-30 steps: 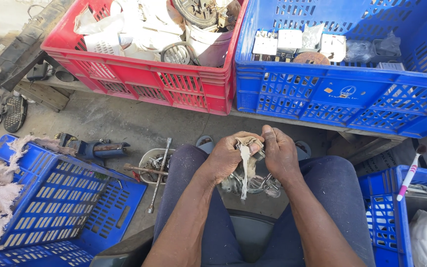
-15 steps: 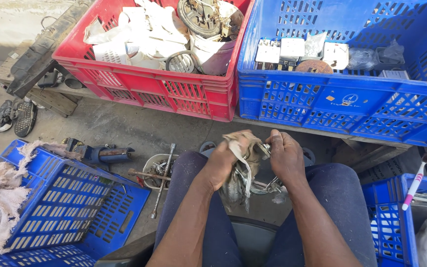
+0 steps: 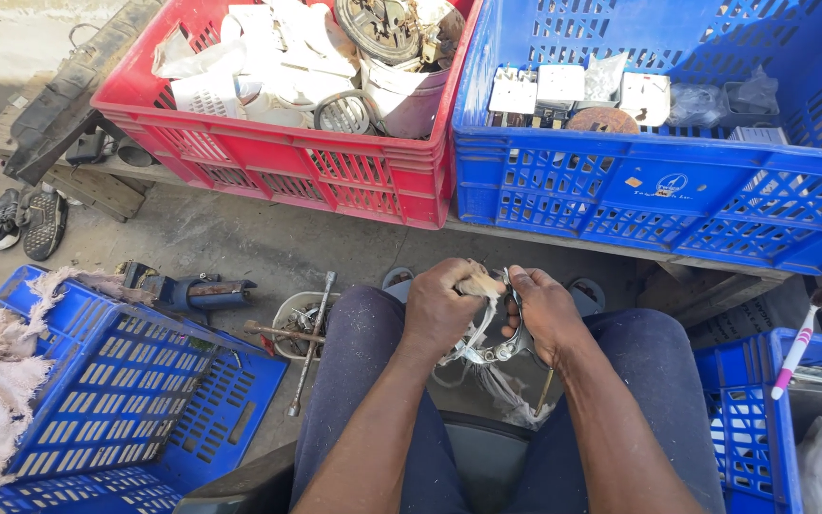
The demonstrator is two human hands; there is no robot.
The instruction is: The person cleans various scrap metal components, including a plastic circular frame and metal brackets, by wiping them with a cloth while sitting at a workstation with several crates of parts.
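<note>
I sit with both hands together over my lap. My left hand [image 3: 441,306] is closed around a dirty whitish rag [image 3: 483,286]. My right hand [image 3: 546,312] grips a shiny metal part [image 3: 487,354] with curved chrome pieces. The rag is pressed against the top of the part, and a strip of it hangs down between my knees. A thin rod sticks down from under the right hand.
A red crate [image 3: 287,162] of white plastic and metal scrap and a blue crate [image 3: 677,181] of switch parts stand ahead. An overturned blue crate [image 3: 116,400] with cloth lies left, another blue crate [image 3: 753,419] right. Tools and a small bowl [image 3: 297,319] lie on the floor.
Both hands have shifted slightly and the left hand has closed tighter on the rag, pulling it across the metal part. The view has tilted a little.
</note>
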